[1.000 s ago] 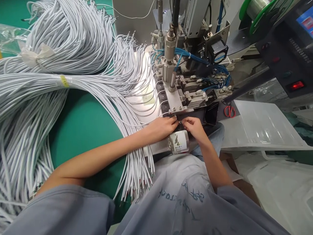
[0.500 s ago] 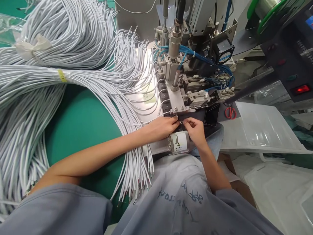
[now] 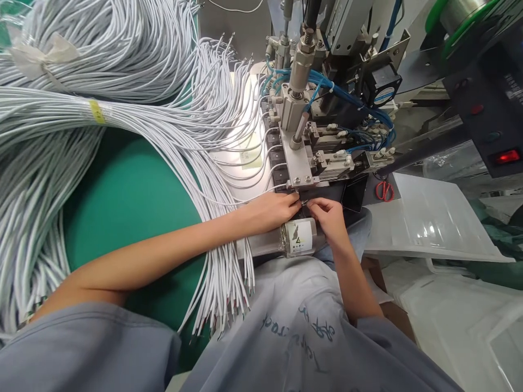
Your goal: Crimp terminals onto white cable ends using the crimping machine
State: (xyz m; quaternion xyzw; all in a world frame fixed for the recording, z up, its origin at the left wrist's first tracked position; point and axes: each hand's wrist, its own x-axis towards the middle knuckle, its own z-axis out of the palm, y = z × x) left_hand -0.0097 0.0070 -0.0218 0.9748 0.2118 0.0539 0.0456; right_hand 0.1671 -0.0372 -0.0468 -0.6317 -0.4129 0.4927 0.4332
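Note:
My left hand [image 3: 275, 210] is closed, palm down, at the front of a metal press-like machine [image 3: 295, 158]. Its fingers pinch the end of a white cable [image 3: 239, 203] that runs in under the hand; the fingers partly hide this end. Just to the right, my right hand [image 3: 329, 216] is closed too, thumb and forefinger pinching a tiny shiny metal piece [image 3: 304, 203] at the left fingertips. The piece is too small to make out further. Below both hands sits a clear container with a white label [image 3: 300, 237].
Bundles of white cables [image 3: 122, 54] cover much of the green table [image 3: 134, 196], some under my left forearm. Other cable ends enter the machine's black blocks [image 3: 278, 158]. Red scissors [image 3: 384, 190] lie by a white tray [image 3: 441, 218]. A control box [image 3: 486, 109] and a wire spool [image 3: 461, 16] stand right.
The view has shifted slightly, moving the machine a little to the right in the picture. Both hands stay at the same spot, fingertips close together, with hardly any movement.

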